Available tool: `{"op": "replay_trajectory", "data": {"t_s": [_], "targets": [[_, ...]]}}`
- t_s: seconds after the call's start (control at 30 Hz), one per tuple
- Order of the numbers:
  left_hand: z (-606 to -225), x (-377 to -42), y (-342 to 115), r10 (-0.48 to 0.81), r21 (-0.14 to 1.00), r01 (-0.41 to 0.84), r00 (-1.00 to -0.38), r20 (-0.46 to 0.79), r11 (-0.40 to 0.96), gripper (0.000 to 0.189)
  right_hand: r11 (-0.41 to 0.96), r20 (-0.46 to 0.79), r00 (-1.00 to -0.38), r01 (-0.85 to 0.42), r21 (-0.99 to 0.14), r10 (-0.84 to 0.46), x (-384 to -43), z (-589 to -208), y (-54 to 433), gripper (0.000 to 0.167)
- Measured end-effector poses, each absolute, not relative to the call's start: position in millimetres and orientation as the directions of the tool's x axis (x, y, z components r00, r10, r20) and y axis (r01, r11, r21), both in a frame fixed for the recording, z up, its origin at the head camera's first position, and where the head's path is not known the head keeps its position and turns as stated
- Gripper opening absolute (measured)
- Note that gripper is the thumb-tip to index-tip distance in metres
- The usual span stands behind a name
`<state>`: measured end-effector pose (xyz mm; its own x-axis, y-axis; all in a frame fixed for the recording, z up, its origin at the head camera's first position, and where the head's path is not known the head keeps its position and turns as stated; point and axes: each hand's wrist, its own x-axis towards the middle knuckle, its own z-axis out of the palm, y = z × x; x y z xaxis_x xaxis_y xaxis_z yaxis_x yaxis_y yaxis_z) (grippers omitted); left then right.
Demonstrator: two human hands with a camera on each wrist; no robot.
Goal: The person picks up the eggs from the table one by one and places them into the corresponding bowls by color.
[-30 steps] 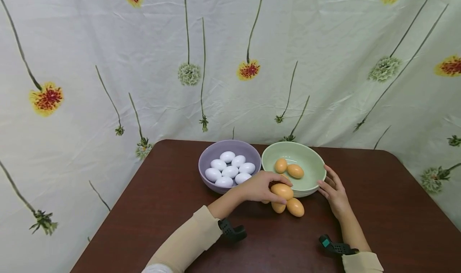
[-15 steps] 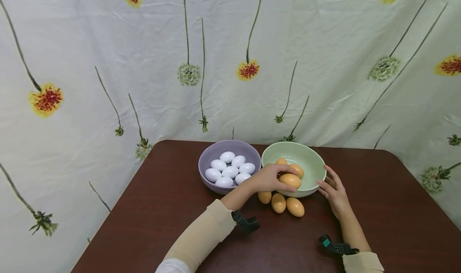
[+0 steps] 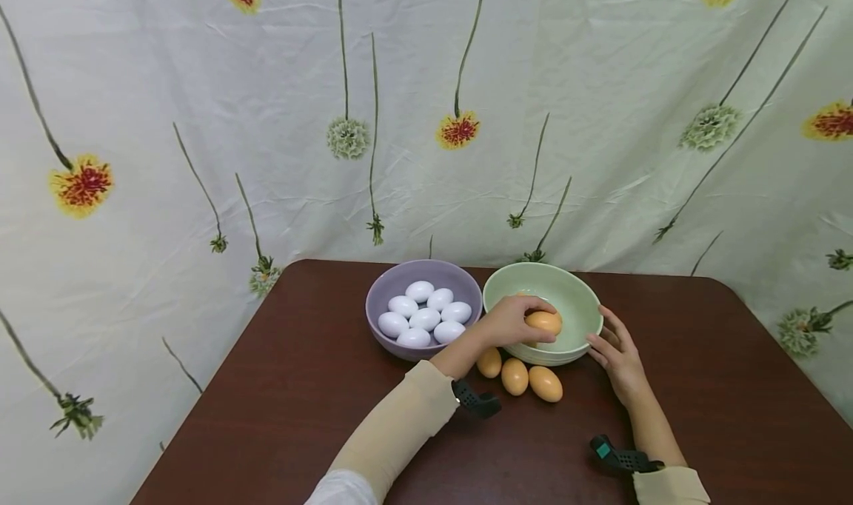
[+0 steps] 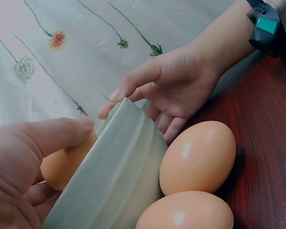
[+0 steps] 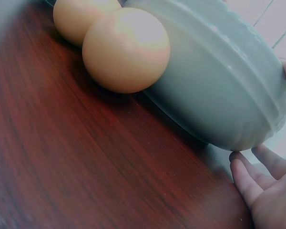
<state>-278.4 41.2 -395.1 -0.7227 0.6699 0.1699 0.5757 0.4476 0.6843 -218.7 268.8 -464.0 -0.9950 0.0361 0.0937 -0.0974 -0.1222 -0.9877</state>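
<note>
An orange-brown egg [image 3: 544,323] is pinched in my left hand [image 3: 512,323], low inside the green bowl [image 3: 574,298]. In the left wrist view the thumb lies over that egg [image 4: 62,164], behind the bowl's near wall. My right hand [image 3: 621,357] holds the bowl's right side. The left wrist view shows one fingertip hooked at the rim and other fingers against the outer wall. Several brown eggs lie on the table before the bowl, among them the rightmost egg [image 3: 546,383] and its neighbour egg [image 3: 514,377]. Other eggs inside the bowl are mostly hidden by my left hand.
A purple bowl [image 3: 375,306] with several white eggs [image 3: 424,319] stands left of the green bowl, against it. Both are near the back edge of the dark wooden table [image 3: 300,386]. A flower-printed cloth [image 3: 293,105] hangs behind.
My left hand has carried the egg from the loose eggs in front, over the green bowl's near rim and down inside it. The right hand has stayed in place.
</note>
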Motion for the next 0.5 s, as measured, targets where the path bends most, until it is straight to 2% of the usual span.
{"op": "replay_trajectory", "data": {"t_s": [0.5], "targets": [[-401.4, -295.2, 58.5, 0.69, 0.604, 0.591, -0.718, 0.092, 0.535, 0.042, -0.133, 0.096, -0.995, -0.1, -0.986, 0.037, -219.0, -463.7, 268.6, 0.058]]}}
